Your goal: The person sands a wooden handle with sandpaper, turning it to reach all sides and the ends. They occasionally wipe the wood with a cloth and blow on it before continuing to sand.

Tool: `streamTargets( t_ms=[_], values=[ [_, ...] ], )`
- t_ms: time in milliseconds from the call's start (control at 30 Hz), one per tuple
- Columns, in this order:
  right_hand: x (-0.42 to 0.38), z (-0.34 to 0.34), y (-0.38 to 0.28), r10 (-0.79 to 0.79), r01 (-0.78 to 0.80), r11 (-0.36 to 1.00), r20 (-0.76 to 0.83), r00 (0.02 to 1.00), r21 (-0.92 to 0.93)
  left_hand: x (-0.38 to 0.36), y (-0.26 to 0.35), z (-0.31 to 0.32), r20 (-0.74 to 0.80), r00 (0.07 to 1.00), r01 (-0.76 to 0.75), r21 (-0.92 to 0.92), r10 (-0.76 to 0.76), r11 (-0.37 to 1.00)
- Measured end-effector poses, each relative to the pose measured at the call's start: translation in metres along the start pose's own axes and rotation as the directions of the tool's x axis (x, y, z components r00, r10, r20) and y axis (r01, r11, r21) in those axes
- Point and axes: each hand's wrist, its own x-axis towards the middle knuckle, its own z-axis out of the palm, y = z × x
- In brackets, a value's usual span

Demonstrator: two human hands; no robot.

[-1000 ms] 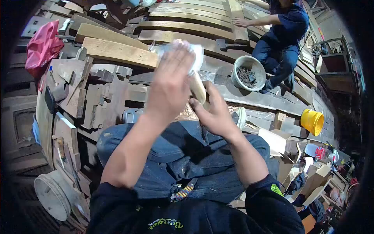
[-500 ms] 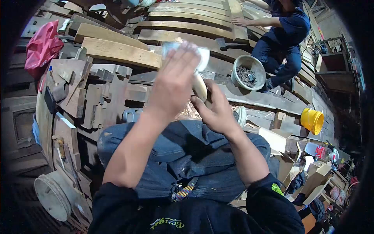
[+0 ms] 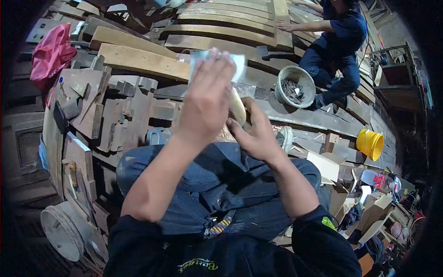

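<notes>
- I see my left hand (image 3: pixel 205 99) raised at centre frame, its back to the camera, fingers (image 3: pixel 217 64) curled together and pressing a pale, crumpled sheet of what looks like sandpaper (image 3: pixel 237 64) over the top of a light, rounded wooden piece (image 3: pixel 236 107).
- My right hand (image 3: pixel 256 131) sits just below and right of it, fingers pinching the lower end of the wooden piece, thumb pointing up along it; I judge this grip steadies the piece against the rubbing hand.
- The wooden piece lies between both hands, mostly hidden; only a pale curved stretch shows beside the left palm, touching the sheet above and the right fingers below.
- Both hands hover above my lap in blue denim trousers (image 3: pixel 221 184), so the work is braced close to the body, not on a desk.
- At the upper left of the frame a pale timber plank (image 3: pixel 138 60) rests on a stack of dark wood offcuts, with a red bag (image 3: pixel 50 53) beside it.
- At the upper right another person in dark blue clothing (image 3: pixel 337 41) crouches on curved boards, one hand flat on them, near a grey bowl of nails (image 3: pixel 293 87).
- A yellow bucket (image 3: pixel 369 144) stands at the right edge.
</notes>
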Motion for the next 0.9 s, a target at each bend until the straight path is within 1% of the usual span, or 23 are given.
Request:
streamTargets(
  t_ms=[33,67,100,167,200,233,267,300,333,367,400,433,467,500,533,567,633,667,700,733,767,833,900],
  values=[
    [0.000,0.003,0.007,0.052,-0.047,0.994,-0.048,0.997,0.098,-0.007,0.010,0.001,0.078,0.996,-0.029,-0.047,0.033,0.998],
    [0.001,0.002,0.007,-0.072,0.085,0.994,-0.157,0.985,0.074,-0.008,0.020,0.001,0.151,0.986,-0.062,-0.048,0.068,0.997],
    [0.002,0.002,0.003,-0.099,0.121,0.985,-0.173,0.980,0.125,-0.006,0.020,0.001,0.144,0.984,-0.101,-0.024,0.103,0.995],
    [0.004,-0.009,-0.010,0.118,-0.118,0.990,-0.006,0.993,0.078,0.005,0.006,-0.001,0.057,0.996,-0.072,-0.030,0.073,0.997],
    [0.002,-0.010,-0.016,0.081,-0.081,0.997,0.024,0.996,-0.016,0.008,-0.001,-0.001,0.060,0.996,-0.068,-0.033,0.070,0.997],
    [0.002,-0.010,-0.020,0.040,-0.034,0.994,0.056,0.998,-0.106,0.011,-0.009,-0.003,-0.014,0.999,-0.029,-0.003,0.029,1.000],
    [0.001,-0.007,-0.006,0.038,-0.039,0.999,0.101,0.994,0.008,0.013,-0.012,-0.005,-0.089,0.996,0.011,0.029,-0.009,1.000],
    [0.000,-0.007,-0.007,0.030,-0.031,0.999,0.103,0.994,0.012,0.010,-0.008,-0.005,-0.091,0.996,0.008,0.036,-0.005,0.999],
    [-0.001,-0.006,-0.009,0.196,-0.204,0.972,0.074,0.978,0.119,0.002,0.003,-0.004,0.012,1.000,-0.027,-0.010,0.027,1.000],
    [-0.001,-0.007,-0.012,0.358,-0.363,0.904,0.062,0.931,0.225,-0.004,0.013,-0.002,0.111,0.992,-0.058,-0.061,0.064,0.996],
    [0.000,-0.009,-0.013,0.198,-0.192,0.943,0.006,0.980,0.271,-0.008,0.021,0.000,0.176,0.975,-0.123,-0.073,0.134,0.990],
    [0.003,-0.013,-0.012,0.130,-0.127,0.981,-0.009,0.991,0.148,-0.003,0.019,0.000,0.166,0.976,-0.131,-0.073,0.141,0.989],
    [0.003,-0.015,-0.012,0.127,-0.125,0.982,-0.009,0.992,0.140,0.002,0.016,-0.002,0.126,0.986,-0.103,-0.074,0.112,0.992],
    [0.002,-0.015,-0.015,0.174,-0.175,0.981,0.022,0.985,0.086,0.004,0.012,-0.004,0.092,0.993,-0.070,-0.077,0.077,0.995],
    [0.003,-0.015,-0.020,0.216,-0.217,0.976,0.050,0.975,0.032,0.009,0.000,-0.005,-0.013,0.999,-0.043,-0.061,0.042,0.997],
    [0.003,-0.013,-0.013,0.136,-0.143,0.988,0.123,0.983,0.050,0.011,-0.003,-0.003,-0.018,0.999,-0.043,-0.057,0.042,0.997],
    [0.000,-0.010,-0.016,0.188,-0.212,0.967,0.165,0.968,0.140,0.011,-0.006,-0.005,-0.096,0.993,0.060,-0.033,-0.063,0.998],
    [0.001,-0.009,-0.013,0.196,-0.210,0.971,0.124,0.973,0.117,0.008,0.003,-0.003,-0.084,0.995,0.041,-0.120,-0.051,0.992],
    [0.002,-0.009,-0.010,0.199,-0.206,0.974,0.078,0.977,0.091,0.002,0.016,-0.005,0.031,1.000,0.002,-0.106,0.002,0.994],
    [-0.001,-0.008,-0.013,0.223,-0.217,0.902,0.029,0.974,0.373,-0.003,0.024,-0.002,0.087,0.994,-0.066,-0.088,0.073,0.994],
    [0.000,-0.015,-0.007,0.138,-0.136,0.965,0.009,0.990,0.223,-0.004,0.029,0.000,0.142,0.980,-0.133,-0.078,0.143,0.988],
    [0.003,-0.016,-0.013,0.175,-0.176,0.935,0.031,0.984,0.308,0.003,0.015,-0.001,0.154,0.975,-0.149,-0.096,0.163,0.984],
    [0.004,-0.018,-0.022,0.245,-0.254,0.965,0.135,0.960,0.061,0.013,-0.005,-0.006,-0.064,0.995,-0.083,-0.029,0.081,0.996]
  ],
)
